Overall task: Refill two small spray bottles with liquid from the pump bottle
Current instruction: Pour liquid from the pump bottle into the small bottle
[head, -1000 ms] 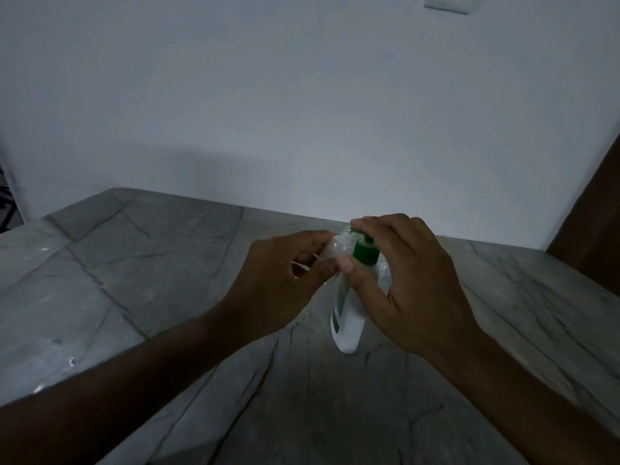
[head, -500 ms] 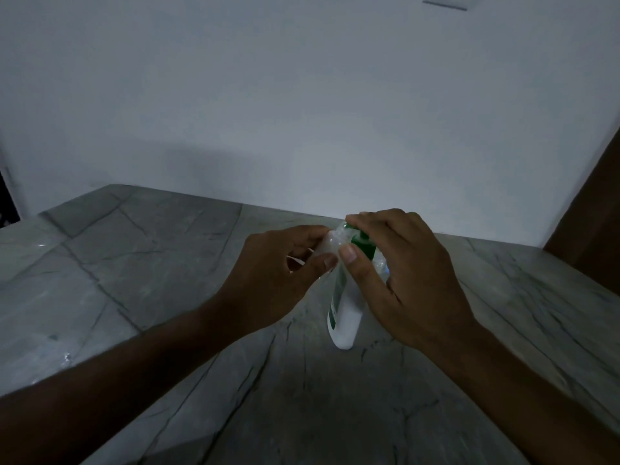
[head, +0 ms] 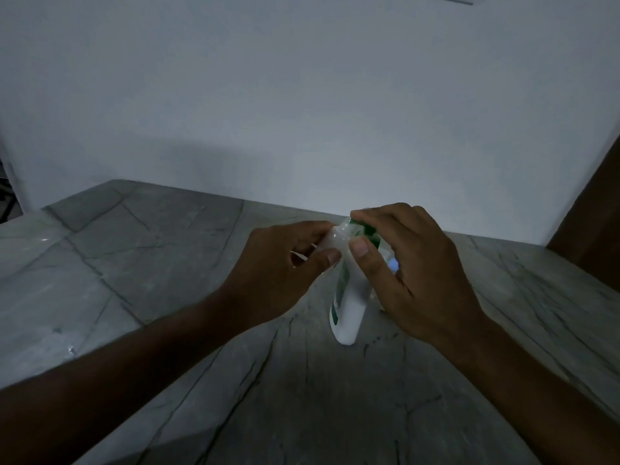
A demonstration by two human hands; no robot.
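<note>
- Pump bottle (head: 349,307) is what both hands are working on. It stands on the grey marble counter (head: 134,280), a bit right of centre and close to the wall (head: 302,95), white body with a green label strip down its left side.
- Left hand (head: 285,273): fingers and thumb are curled around a small clear bottle (head: 332,238), which I take to be one of the spray bottles, held tipped with its open end up against the pump's spout. Something pale sticks out of the fist on the left; I can't tell what.
- Change from half a second ago: barely any. The camera has tipped down slightly, the right thumb has crept a bit over the green pump head (head: 367,231), and more of the small bottle's shoulder shows. I read that as being mid-pump, filling in progress, not finished.
- Right hand (head: 416,276): fingers are draped over the top of the pump head and the thumb is pressed at its front, so it's gripping the head, probably pressing it down.
- Contents: the pump bottle is opaque, so its level is anyone's guess. The small bottle looks whitish and translucent, but in this dim light I can't tell how full it is.
- Behind the right hand there's a clear glint with a bluish spot (head: 391,263). It might be the second spray bottle, but it's mostly hidden.
</note>
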